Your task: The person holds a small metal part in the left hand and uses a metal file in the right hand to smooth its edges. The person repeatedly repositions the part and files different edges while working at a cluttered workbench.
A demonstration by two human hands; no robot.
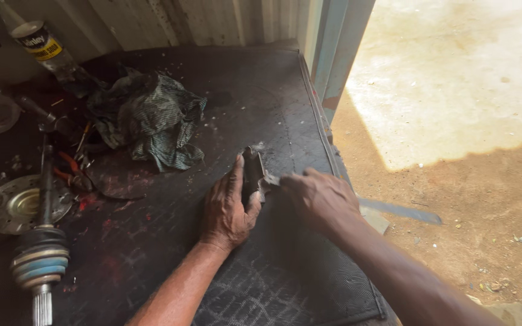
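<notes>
Left hand (228, 208) grips dark metal part (252, 175), long axis near-to-far; right hand (321, 199) holds blade (394, 210) against its right side.

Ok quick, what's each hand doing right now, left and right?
Left hand: closed around a small dark part, holding it on the black mat.
Right hand: closed on a long flat blade, its tip at the part.

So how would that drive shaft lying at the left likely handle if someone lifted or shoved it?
The drive shaft looks like solid metal, so probably stiff and heavy. Its round joint end suggests it might roll if pushed. Its grimy surface may be slippery.
</notes>
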